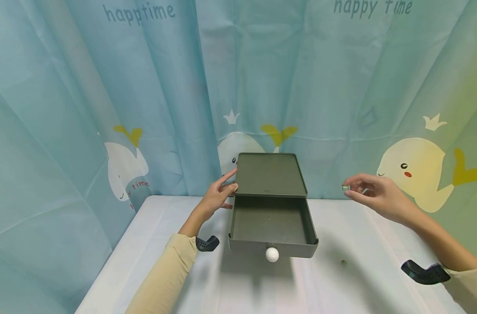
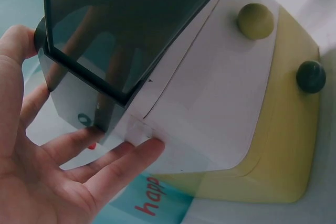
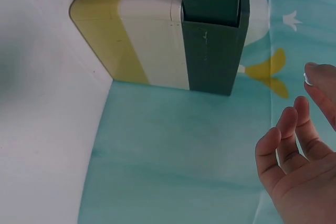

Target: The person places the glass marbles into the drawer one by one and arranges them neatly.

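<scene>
A stack of drawers [image 1: 270, 175] stands at the back of the white table [image 1: 160, 226]. Its dark green top drawer [image 1: 270, 223] is pulled out, shows nothing inside and has a white knob [image 1: 272, 254]. My left hand [image 1: 224, 186] rests with straight fingers [image 2: 123, 158] against the stack's left side. In the left wrist view a white drawer [image 2: 210, 93] and a yellow drawer [image 2: 286, 145] lie under the green one. My right hand [image 1: 350, 186] is raised right of the stack. It pinches a small greenish bead [image 1: 345, 188] between thumb and forefinger; the right wrist view shows the bead [image 3: 307, 79] at the fingertip.
A light-blue curtain [image 1: 105, 109] printed with whales hangs close behind and beside the table. A small dark bead [image 1: 343, 262] lies on the table right of the open drawer. Black wrist mounts [image 1: 207, 243] [image 1: 424, 272] sit at both sleeves.
</scene>
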Available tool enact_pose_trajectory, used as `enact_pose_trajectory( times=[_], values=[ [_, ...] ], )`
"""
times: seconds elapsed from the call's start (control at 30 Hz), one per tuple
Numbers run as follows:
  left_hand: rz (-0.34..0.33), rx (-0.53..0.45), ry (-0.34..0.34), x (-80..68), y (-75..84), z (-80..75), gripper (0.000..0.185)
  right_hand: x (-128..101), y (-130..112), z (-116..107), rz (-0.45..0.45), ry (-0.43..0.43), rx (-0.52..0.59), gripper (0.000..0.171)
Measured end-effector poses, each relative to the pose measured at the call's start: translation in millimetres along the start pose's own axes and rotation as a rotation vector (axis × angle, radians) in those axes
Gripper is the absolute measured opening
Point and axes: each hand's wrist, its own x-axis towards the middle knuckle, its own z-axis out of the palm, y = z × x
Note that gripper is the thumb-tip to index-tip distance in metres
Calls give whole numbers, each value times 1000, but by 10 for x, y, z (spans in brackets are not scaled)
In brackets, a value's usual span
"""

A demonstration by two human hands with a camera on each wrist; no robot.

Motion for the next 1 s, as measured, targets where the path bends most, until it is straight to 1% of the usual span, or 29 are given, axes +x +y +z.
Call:
enact_pose_trajectory(
  times=[0.13, 0.37, 0.5, 0.8, 1.0],
  values=[
    [-5, 1, 1, -1, 5, 3, 58, 16, -40, -3, 1, 2, 17, 19],
    [-9, -4, 6, -6, 16, 6, 58, 99, -141, 4, -26, -60, -13, 19],
    [-7, 1, 0, -9, 21, 6, 60, 154, -232, 30, -31, -78, 2, 20],
    [0, 2, -11, -20, 45, 8, 60, 317, -420, 132, -143, -124, 50, 27],
    [3, 6, -11, -15, 44, 12, 60, 431, -529, 235, -179, -160, 86, 25]
  ],
)
